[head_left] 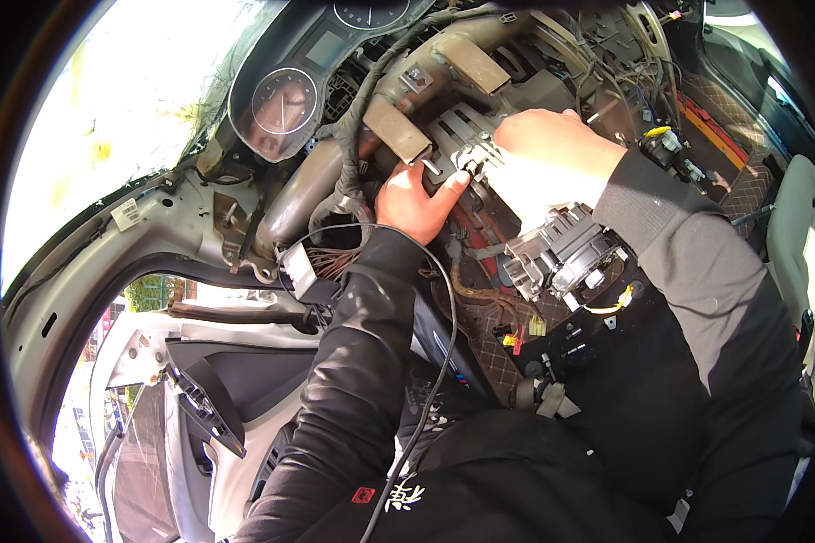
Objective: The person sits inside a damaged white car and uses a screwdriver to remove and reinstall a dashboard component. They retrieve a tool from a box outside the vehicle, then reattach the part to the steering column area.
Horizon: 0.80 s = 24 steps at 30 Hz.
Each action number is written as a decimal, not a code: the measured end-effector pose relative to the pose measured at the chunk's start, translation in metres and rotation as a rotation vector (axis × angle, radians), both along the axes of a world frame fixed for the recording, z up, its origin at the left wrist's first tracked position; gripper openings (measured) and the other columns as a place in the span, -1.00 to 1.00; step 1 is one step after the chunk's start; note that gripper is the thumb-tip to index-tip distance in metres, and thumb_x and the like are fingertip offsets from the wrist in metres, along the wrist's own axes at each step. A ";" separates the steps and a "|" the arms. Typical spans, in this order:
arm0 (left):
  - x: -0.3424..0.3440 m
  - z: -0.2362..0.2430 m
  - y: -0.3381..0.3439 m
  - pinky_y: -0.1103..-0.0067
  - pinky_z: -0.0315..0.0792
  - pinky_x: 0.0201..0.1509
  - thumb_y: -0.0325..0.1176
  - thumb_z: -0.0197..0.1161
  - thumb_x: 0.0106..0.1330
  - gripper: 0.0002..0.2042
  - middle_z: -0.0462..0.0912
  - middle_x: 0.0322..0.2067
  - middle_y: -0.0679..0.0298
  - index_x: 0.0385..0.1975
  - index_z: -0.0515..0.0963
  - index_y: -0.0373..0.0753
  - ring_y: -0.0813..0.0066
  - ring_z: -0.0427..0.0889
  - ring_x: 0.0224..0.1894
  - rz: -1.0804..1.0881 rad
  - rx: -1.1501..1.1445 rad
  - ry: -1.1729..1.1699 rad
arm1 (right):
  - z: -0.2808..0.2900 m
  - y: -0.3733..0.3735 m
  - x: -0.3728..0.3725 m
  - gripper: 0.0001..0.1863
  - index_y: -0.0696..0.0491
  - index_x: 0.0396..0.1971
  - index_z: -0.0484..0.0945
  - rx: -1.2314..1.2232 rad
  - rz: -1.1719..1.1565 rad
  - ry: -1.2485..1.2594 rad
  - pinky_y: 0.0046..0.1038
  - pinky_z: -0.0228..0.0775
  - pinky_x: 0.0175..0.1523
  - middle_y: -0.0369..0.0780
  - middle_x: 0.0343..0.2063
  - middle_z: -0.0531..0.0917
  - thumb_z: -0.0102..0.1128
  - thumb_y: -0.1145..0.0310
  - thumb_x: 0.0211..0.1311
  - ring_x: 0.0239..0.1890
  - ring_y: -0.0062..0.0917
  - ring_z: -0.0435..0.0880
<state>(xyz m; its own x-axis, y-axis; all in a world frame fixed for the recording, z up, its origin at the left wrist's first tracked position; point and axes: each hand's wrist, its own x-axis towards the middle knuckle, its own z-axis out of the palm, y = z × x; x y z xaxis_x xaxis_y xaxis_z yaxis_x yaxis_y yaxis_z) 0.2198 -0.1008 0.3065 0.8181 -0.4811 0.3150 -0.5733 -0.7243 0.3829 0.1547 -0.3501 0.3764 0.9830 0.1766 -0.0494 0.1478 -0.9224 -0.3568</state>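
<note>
A silvery metal steering column bracket (462, 131) sits under the cross-car beam in the stripped dashboard. My left hand (414, 204) grips its near left side, thumb on the front and fingers reaching behind, partly hidden. My right hand (561, 158), bleached by sunlight, is closed at the right side of the bracket. Its fingertips are turned away, so what they hold cannot be made out. Just below that hand, the column's outer end with its switch unit (570, 258) points toward me.
The instrument cluster (281, 109) stands at upper left. A thick wiring harness (353, 136) runs along the brown metal beam (303, 195). Loose wires and connectors (666, 140) hang at right. A thin black cable (448, 317) crosses before my left forearm. The open door (235, 380) is at lower left.
</note>
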 end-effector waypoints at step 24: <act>-0.093 -0.026 -0.017 -0.10 0.36 0.53 0.02 0.76 0.05 0.37 0.13 0.63 -0.33 0.70 -0.09 -0.45 -0.26 0.28 0.64 0.224 0.076 -0.022 | -0.020 -0.036 -0.028 -0.42 0.23 -0.19 0.78 0.150 0.110 -0.098 -0.09 0.59 0.13 0.04 -0.17 0.74 0.44 -0.11 0.31 -0.01 0.00 0.75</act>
